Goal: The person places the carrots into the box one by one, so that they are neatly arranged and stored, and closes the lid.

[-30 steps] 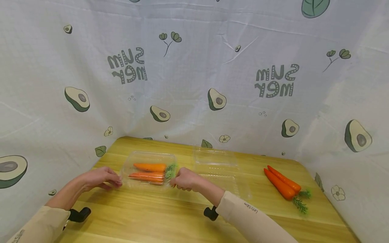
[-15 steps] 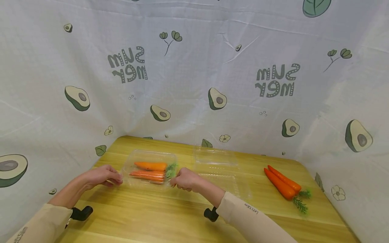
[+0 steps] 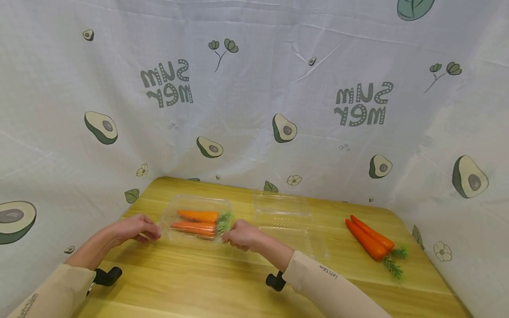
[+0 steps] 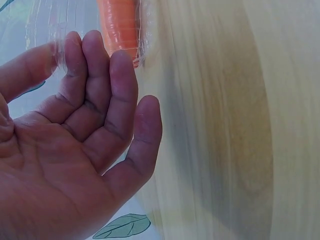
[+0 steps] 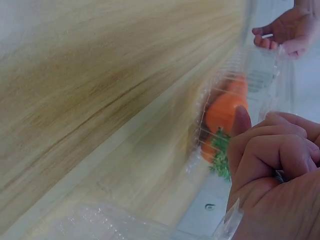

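Observation:
A clear plastic clamshell box (image 3: 203, 198) is on the left half of the table, its lid over orange carrots (image 3: 198, 216) with green tops. My left hand (image 3: 137, 227) pinches the box's near left edge between thumb and index finger; the left wrist view shows the other fingers of this hand (image 4: 100, 130) loosely bent. At the near right corner my right hand (image 3: 244, 234) grips the box rim with curled fingers. The right wrist view has the right hand (image 5: 280, 160) beside the green carrot top (image 5: 220, 155); its thumb contact is partly hidden.
A second clear clamshell box (image 3: 283, 206) stands opened, right of the first, partly behind my right forearm. Two carrots (image 3: 370, 238) with green tops lie on the wooden table (image 3: 191, 282) at the right. A patterned white cloth (image 3: 246, 88) hangs around the back and sides.
My left hand and the left part of the carrot box have shifted slightly away and to the right. The right hand keeps its grip almost unmoved.

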`<state>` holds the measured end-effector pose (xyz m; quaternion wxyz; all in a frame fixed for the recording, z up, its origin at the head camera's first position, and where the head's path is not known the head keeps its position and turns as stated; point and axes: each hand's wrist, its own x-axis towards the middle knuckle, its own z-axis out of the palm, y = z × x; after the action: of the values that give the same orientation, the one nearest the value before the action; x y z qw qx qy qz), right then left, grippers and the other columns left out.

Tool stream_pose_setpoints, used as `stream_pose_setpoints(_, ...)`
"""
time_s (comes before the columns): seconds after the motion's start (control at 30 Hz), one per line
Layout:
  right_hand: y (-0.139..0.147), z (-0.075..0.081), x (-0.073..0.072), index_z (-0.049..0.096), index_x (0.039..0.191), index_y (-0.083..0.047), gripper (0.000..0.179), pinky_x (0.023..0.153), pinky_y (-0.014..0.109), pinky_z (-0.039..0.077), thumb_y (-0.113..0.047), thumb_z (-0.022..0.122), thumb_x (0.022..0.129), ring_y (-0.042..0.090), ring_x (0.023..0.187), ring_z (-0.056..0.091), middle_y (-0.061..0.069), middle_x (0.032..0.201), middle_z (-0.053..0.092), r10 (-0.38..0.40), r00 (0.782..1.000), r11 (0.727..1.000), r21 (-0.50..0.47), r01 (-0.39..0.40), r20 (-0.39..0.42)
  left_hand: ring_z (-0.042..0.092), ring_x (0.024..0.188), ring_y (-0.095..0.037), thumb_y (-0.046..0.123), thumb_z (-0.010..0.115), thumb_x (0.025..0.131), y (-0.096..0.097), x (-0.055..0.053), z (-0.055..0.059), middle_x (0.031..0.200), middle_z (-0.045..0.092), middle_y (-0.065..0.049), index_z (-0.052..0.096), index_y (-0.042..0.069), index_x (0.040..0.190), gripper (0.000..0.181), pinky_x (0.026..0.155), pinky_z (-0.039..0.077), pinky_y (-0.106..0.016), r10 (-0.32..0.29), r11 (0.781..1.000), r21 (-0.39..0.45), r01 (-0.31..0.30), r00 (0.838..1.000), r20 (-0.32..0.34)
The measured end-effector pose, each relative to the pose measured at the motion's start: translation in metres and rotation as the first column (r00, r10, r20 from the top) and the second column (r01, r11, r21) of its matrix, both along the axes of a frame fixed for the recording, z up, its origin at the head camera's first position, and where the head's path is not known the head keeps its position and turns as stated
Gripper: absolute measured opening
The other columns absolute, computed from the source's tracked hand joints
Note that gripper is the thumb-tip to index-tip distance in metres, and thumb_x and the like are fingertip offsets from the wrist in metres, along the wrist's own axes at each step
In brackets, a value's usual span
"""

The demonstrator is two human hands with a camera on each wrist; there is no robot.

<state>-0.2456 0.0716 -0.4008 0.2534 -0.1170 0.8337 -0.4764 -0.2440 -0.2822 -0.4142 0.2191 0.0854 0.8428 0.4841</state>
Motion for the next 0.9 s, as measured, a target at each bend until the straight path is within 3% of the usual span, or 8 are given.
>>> stream_pose_setpoints(0.3,-0.0026,-0.0016,0.0028,0.042,0.053,-0.018,0.049,0.047,0.026,0.011,-0.006,0.062,0.096,0.010,0.048,0.010,-0.005,0.052,0.023,-0.019,0.999,0.998,-0.059,0.022,0.041,0.068,0.090,-0.016,0.017,0.056,0.101,-0.0003,-0.0008,0.0034,0.091,0.074,-0.003,0.073,-0.009,0.101,0.031,0.080,0.056,-0.035,-0.003,1.000,-0.017,0.003,1.000,-0.006)
stream_pose_setpoints(0.6,-0.0052,-0.0017,0.0040,0.027,0.052,-0.021,0.058,0.047,0.026,0.012,-0.006,0.061,0.097,0.011,0.047,0.010,-0.005,0.052,0.022,-0.037,0.998,0.997,-0.065,0.041,0.054,0.069,0.090,-0.015,0.017,0.058,0.100,-0.0018,-0.0032,0.0043,0.091,0.074,-0.003,0.073,-0.009,0.102,0.030,0.080,0.056,-0.035,-0.007,1.000,-0.016,0.007,1.000,0.002)
stream_pose_setpoints(0.9,-0.0089,-0.0036,0.0048,0.026,0.052,-0.021,0.059,0.047,0.026,0.013,-0.006,0.061,0.097,0.010,0.047,0.011,-0.005,0.052,0.023,-0.076,0.996,0.995,-0.068,0.079,0.047,0.068,0.090,-0.015,0.017,0.058,0.100,-0.0026,-0.0060,0.0037,0.090,0.073,-0.002,0.072,-0.008,0.102,0.029,0.079,0.056,-0.034,-0.018,1.000,0.002,0.018,1.000,0.015)
